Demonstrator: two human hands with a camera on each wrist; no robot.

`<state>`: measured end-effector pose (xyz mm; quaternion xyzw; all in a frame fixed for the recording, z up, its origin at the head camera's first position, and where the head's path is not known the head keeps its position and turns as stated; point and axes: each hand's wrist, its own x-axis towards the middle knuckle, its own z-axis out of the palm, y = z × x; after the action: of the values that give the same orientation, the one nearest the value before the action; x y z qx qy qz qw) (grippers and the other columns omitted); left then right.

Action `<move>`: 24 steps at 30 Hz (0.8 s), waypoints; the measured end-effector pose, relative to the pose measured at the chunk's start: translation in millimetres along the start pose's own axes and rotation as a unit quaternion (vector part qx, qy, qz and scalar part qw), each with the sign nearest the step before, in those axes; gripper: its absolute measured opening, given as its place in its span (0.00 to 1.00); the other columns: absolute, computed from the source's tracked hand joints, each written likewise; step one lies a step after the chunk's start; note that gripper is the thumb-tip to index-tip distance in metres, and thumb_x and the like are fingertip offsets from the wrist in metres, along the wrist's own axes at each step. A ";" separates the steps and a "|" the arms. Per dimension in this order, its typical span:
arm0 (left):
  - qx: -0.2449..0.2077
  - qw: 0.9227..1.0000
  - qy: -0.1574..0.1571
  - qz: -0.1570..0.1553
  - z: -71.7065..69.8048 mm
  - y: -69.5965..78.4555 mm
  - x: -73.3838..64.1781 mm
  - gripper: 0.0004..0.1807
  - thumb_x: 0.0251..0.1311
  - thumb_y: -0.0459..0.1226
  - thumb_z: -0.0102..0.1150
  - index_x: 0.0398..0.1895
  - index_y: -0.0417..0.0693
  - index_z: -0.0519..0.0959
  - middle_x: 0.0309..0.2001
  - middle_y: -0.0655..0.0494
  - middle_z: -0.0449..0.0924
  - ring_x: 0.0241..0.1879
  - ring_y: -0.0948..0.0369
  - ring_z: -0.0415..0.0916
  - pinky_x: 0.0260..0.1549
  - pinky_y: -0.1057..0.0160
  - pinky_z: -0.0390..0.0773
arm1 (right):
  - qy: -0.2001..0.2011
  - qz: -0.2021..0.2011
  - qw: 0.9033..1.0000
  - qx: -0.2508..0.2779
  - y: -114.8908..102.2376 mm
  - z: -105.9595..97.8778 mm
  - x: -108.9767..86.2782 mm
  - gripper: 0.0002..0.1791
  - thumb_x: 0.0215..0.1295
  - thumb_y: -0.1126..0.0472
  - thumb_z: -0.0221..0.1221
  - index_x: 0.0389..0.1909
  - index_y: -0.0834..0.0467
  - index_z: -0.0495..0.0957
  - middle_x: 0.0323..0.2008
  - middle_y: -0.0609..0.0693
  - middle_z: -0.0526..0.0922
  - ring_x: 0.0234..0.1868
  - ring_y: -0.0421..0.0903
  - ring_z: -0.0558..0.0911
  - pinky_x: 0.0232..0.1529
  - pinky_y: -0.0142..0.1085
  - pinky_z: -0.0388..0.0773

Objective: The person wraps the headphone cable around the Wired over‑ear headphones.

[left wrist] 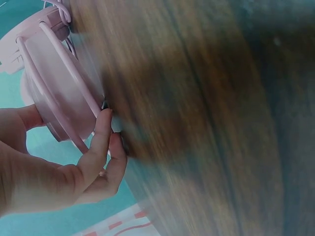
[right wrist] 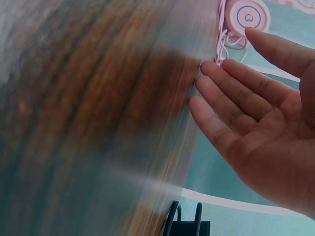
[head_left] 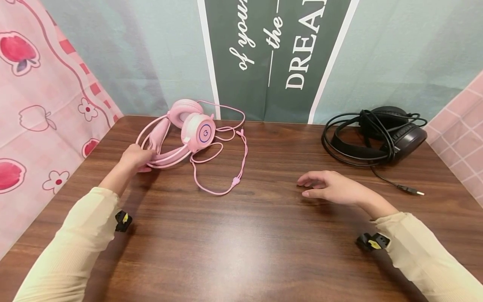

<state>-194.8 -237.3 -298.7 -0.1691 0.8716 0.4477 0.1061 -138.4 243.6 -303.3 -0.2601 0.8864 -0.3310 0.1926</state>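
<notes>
Pink headphones (head_left: 201, 133) lie at the back left of the table, ear cups turned to the right and headband to the left. My left hand (head_left: 136, 158) grips the headband (left wrist: 59, 83), thumb on one side and fingers round the other, as the left wrist view shows. Their pink cable (head_left: 243, 161) loops over the wood to the right. Held out over the middle right of the table, my right hand (head_left: 336, 187) has its fingers loosely extended and nothing in it. Black headphones (head_left: 409, 142) rest beyond it at the back right.
A coiled black cable wraps the black headphones and ends in a USB plug (head_left: 409, 190) on the brown wooden table (head_left: 241, 235). Behind stands a blue-green backdrop (head_left: 143, 54) with lettering. A pink patterned cloth (head_left: 49, 113) hangs along the left edge, pink tile (head_left: 462, 126) on the right.
</notes>
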 end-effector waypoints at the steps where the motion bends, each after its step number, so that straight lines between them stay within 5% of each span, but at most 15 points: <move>1: -0.004 1.000 -0.001 0.000 0.1 0.0 -0.2 0.07 0.52 0.32 0.45 0.31 0.37 0.61 0.36 0.42 0.62 0.19 0.65 0.74 0.27 0.65 0.82 | 0.000 0.000 1.000 0.000 0.4 0.1 0.1 0.20 0.59 0.54 0.60 0.49 0.62 0.74 0.45 0.54 0.79 0.47 0.51 0.78 0.46 0.40 0.77; 24: -0.017 0.999 -0.041 0.009 8.8 11.7 -8.5 0.06 0.54 0.29 0.50 0.30 0.36 0.63 0.31 0.46 0.66 0.20 0.67 0.73 0.29 0.66 0.82 | -0.022 -0.001 1.000 0.000 -0.8 -3.2 -5.6 0.21 0.59 0.52 0.59 0.50 0.57 0.74 0.49 0.52 0.77 0.51 0.51 0.76 0.49 0.41 0.75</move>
<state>-191.2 -222.0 -292.2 -0.1449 0.8604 0.4696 0.1350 -135.3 247.9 -299.6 -0.2678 0.8819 -0.3252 0.2115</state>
